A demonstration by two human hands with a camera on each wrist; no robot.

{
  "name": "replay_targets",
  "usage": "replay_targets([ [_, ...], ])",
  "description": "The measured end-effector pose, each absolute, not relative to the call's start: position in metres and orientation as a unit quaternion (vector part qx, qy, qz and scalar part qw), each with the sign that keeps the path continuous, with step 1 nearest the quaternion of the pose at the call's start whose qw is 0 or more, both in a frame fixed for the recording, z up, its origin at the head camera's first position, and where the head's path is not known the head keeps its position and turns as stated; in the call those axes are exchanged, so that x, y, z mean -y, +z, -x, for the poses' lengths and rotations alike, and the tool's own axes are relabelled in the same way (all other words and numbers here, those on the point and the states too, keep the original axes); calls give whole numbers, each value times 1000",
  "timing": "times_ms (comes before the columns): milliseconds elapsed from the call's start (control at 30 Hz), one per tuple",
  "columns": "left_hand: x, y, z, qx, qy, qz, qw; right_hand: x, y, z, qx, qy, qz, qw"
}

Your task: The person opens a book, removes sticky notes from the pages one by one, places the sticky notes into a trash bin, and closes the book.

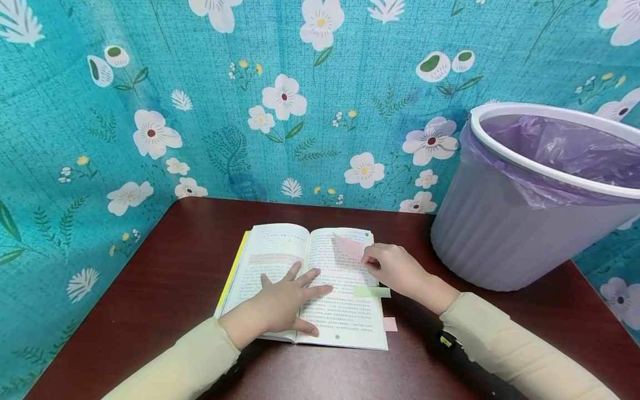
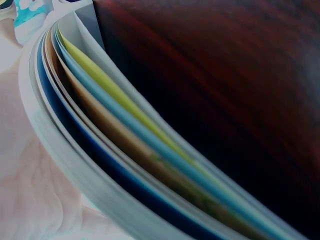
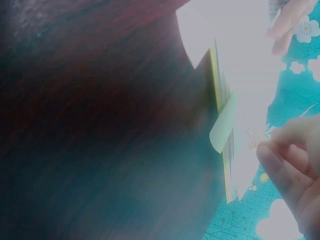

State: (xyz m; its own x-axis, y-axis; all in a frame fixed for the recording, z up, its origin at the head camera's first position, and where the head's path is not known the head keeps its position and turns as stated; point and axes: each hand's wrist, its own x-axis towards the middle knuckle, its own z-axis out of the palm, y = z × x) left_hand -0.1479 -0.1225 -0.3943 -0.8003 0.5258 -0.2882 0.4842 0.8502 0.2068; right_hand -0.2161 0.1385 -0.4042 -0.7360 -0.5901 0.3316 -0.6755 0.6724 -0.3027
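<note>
An open book (image 1: 345,328) with printed text lies on the table. My left hand (image 1: 282,303), fingers spread, rests across the inner part of both pages. At the upper right page, my right hand (image 1: 400,269) pinches the right end of a pink sticky note (image 1: 348,248) between thumb and fingers. The note's left corner tilts up over the text. Below it, a green sticky note (image 1: 371,291) juts past the page edge, and its free end curls in the right wrist view. Lower down, a smaller pink tab (image 1: 390,324) sticks out. Curved page edges (image 2: 115,110) fill the left wrist view.
A grey waste bin (image 1: 500,228) with a purple liner stands at the table's back right, beyond my right forearm. Behind the dark red-brown table (image 1: 145,311) hangs a turquoise floral cloth (image 1: 220,111). Something black with a yellow mark (image 1: 446,341) shows at my right cuff.
</note>
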Motion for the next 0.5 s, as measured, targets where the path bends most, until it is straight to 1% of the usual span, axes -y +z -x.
replay_targets([
  [500,122,-396,148,-947,56,-269,164,-143,-409,212,904,206,-357,118],
])
